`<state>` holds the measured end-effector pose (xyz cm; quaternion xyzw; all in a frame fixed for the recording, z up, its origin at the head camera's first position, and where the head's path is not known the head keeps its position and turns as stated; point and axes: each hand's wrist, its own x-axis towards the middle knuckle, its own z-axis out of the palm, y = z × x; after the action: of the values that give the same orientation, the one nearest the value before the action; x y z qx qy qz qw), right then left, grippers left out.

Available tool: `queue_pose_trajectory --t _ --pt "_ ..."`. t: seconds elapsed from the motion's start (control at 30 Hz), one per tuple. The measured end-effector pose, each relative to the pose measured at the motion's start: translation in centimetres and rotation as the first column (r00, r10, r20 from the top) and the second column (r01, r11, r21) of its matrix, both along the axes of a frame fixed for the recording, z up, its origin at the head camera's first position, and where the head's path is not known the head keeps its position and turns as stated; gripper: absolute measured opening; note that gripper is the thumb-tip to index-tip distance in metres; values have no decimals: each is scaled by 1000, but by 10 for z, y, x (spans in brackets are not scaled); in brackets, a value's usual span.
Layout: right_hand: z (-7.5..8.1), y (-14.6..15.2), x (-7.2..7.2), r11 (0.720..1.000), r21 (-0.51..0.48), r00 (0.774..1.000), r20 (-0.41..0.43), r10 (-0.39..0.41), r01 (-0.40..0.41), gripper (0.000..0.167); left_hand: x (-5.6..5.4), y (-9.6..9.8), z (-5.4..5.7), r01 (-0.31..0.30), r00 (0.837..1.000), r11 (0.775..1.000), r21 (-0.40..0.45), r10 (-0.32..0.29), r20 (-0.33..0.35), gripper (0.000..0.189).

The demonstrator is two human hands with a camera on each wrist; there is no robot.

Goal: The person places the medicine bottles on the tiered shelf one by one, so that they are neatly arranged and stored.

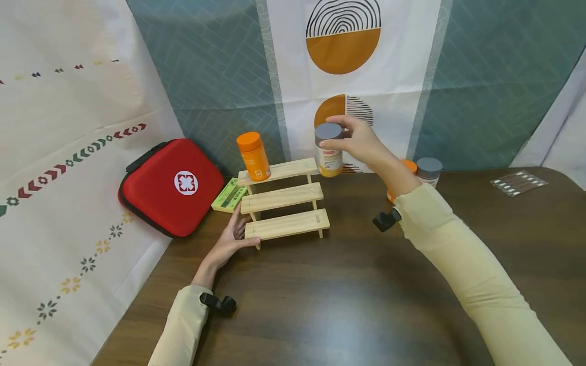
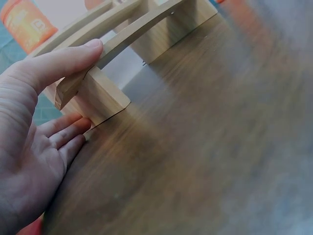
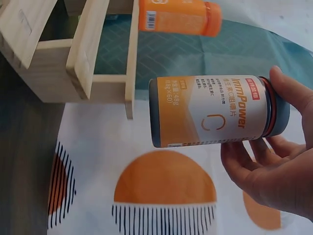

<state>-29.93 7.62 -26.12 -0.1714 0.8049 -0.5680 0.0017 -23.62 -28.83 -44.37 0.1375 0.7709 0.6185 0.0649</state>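
Observation:
In the head view my right hand (image 1: 359, 142) holds a grey-capped pill bottle (image 1: 330, 157) by its cap, in the air just right of the top step of a wooden three-step rack (image 1: 286, 195). The bottle (image 3: 210, 111) has a white and orange label reading "ImmPower" in the right wrist view. My left hand (image 1: 231, 236) grips the rack's left end; its thumb (image 2: 73, 61) lies over the lowest step and the other fingers are at the side panel. On the top step, at the left, an orange bottle (image 1: 254, 157) stands upright.
A red first-aid case (image 1: 169, 188) leans at the left, with a green-yellow box (image 1: 229, 195) between it and the rack. Behind my right forearm stand another orange bottle (image 1: 409, 165) and another grey-capped bottle (image 1: 429, 168). A packet of cotton swabs (image 1: 519, 183) lies at the far right.

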Motion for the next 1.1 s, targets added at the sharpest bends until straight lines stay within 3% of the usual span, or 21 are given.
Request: queue_pose_trajectory --t 0.2,0.53,0.73,1.1 --pt "6 -34 -15 1000 -7 1000 3 8 -8 67 1 1 -1 -23 1000 1000 -5 23 3 111" --pt "8 -80 -26 1000 27 999 33 -1 0 67 2 1 -1 -21 1000 1000 -3 21 5 110" --pt "7 -85 -36 997 78 999 33 -27 24 67 -1 6 -1 -16 1000 1000 1 16 0 111" --pt "3 -89 -38 999 45 997 66 -30 27 67 1 3 0 -30 999 999 -25 30 15 109"
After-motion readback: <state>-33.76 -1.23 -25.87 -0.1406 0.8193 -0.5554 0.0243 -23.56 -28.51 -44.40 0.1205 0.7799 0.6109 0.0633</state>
